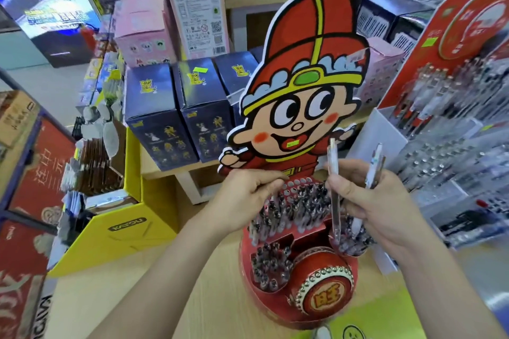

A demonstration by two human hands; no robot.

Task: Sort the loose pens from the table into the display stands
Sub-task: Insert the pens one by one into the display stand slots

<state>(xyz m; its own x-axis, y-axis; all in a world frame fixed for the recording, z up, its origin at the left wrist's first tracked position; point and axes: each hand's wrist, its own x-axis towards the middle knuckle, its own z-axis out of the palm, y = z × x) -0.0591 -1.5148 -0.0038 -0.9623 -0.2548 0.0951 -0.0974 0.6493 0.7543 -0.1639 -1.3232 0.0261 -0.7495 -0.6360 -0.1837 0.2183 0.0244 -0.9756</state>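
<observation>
Above the red display stand [300, 278], right hand [366, 201] grips three pens [334, 187] (upright); left hand [248, 195] loosely curled, empty.

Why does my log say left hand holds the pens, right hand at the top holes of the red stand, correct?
Swapped. The head view shows the right hand holding the pens, and the left hand at the top holes of the red stand.

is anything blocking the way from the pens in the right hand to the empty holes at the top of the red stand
Partly. The left hand rests over the empty holes of the red stand, at their left end. The right hand holds the pens beside them; nothing else intervenes.
</observation>
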